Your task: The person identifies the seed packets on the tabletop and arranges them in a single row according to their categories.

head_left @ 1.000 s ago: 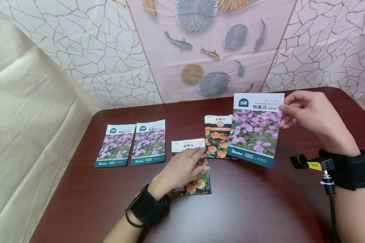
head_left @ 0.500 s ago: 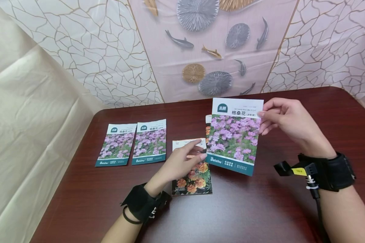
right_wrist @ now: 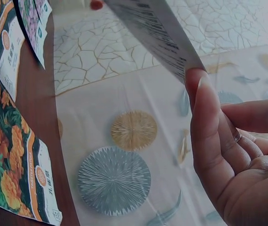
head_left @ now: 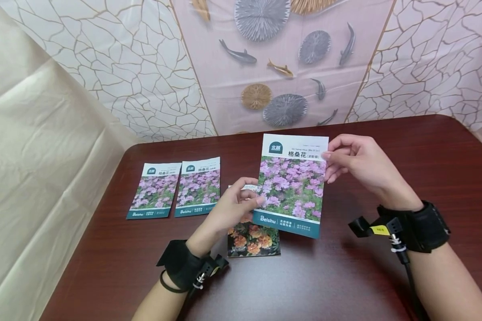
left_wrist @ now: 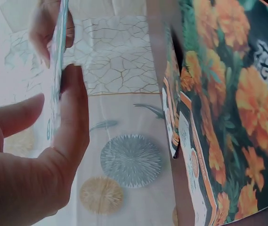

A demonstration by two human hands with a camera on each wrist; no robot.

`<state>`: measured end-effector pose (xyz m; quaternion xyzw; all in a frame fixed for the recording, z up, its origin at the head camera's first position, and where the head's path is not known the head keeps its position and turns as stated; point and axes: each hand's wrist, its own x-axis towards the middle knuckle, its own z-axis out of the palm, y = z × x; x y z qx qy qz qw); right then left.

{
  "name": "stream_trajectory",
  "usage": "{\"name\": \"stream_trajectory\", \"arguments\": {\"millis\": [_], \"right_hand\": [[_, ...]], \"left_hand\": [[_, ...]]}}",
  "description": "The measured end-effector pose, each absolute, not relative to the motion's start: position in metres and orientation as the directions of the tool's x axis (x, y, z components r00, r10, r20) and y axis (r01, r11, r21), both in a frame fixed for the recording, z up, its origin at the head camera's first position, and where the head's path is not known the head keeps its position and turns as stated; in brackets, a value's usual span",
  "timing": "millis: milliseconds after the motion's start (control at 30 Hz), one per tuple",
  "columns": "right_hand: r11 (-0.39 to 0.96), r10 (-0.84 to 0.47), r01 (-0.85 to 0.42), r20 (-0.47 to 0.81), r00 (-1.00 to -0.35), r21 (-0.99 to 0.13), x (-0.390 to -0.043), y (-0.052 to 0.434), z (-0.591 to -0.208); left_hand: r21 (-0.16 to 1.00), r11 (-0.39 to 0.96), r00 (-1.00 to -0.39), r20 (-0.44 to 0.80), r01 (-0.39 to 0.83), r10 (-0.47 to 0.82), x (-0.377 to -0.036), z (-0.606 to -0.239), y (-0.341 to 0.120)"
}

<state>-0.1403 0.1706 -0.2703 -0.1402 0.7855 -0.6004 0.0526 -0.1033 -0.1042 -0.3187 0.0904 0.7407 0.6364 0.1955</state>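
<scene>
Seed packets lie spread on a dark red table (head_left: 345, 276), and one is held up above it. That raised packet (head_left: 291, 185), printed with pink flowers, is pinched at its upper right corner by the right hand (head_left: 359, 165), thumb in front and fingers (right_wrist: 209, 136) behind. The left hand (head_left: 229, 209) grips its lower left edge between thumb and fingers (left_wrist: 72, 127). The raised packet looks sealed, and what it holds cannot be told.

Just below the raised packet, partly hidden by it and by the left hand, an orange-flower packet (head_left: 254, 238) lies flat on the table. To the left of the raised packet, two more pink-flower packets (head_left: 176, 189) lie side by side, edges touching. Behind the raised packet, a printed backdrop (head_left: 273, 67) with fish and round shapes stands along the table's far edge.
</scene>
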Motion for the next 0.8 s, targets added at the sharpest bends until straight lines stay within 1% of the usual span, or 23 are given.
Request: {"name": "stream_trajectory", "arguments": {"millis": [167,433,633,733,800], "right_hand": [[0.221,-0.278,-0.137,0.073,-0.958,-0.966,-0.141,0.168,-0.273],[0.189,-0.320,-0.132,0.066,-0.945,-0.973,-0.146,0.162,-0.280],[0.239,-0.378,-0.117,0.019,-0.926,-0.964,-0.149,0.156,-0.287],[0.258,-0.414,-0.132,0.014,-0.910,-0.957,-0.151,0.152,-0.291],[0.293,-0.436,-0.161,0.018,-0.900,-0.942,-0.151,0.150,-0.294]], "left_hand": [[0.979,0.147,-0.913,-0.189,-0.144,0.361,-0.104,-0.316,-0.104],[0.983,0.149,-0.919,-0.154,-0.106,0.362,-0.106,-0.315,-0.110],[0.982,0.163,-0.933,-0.142,-0.091,0.330,-0.109,-0.311,-0.119],[0.980,0.183,-0.940,-0.133,-0.078,0.315,-0.112,-0.308,-0.126],[0.979,0.188,-0.941,-0.138,-0.082,0.308,-0.113,-0.305,-0.131]]}}
